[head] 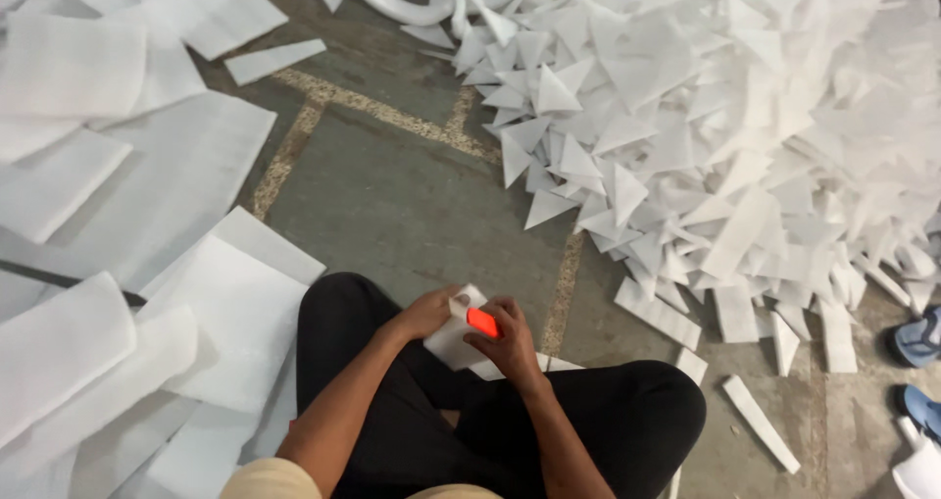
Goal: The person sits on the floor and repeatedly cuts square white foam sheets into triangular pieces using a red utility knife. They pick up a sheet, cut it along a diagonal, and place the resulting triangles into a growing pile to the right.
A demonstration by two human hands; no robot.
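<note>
The person sits cross-legged on the floor (412, 195), black trousers filling the bottom of the view, and both hands meet just above the knees. The left hand (423, 315) is curled round the edge of a small white foam piece (453, 340), pinning it from the left side. The right hand (508, 337) is closed on a small orange cutter (481, 322), fingers wrapped over it, the tool pressed right against the foam. So the piece in hand sits between the two hands, low and centre, over the lap.

How far along? Judging by the floor, a good way in. To the right lies a big heap of cut triangles (706, 117), white, thin, sharp-cornered, tumbled over one another and spreading towards the top edge. Along its lower fringe lie narrow strips (760, 421) and short rectangles, flat on the concrete. That looks like the finished or trimmed stock.

Over on the left, plenty remains: large uncut foam sheets (186, 185) overlap in loose layers, soft-looking, matte, slightly translucent, some with rounded, rolled edges. One broad sheet tucks under the left knee. A dark thin bar (59, 278) pokes out between the sheets; what it is cannot be told.

The floor itself is grey, worn concrete with speckled inlaid lines crossing it. At the far right edge, blue sandals (919, 337) peek in.
</note>
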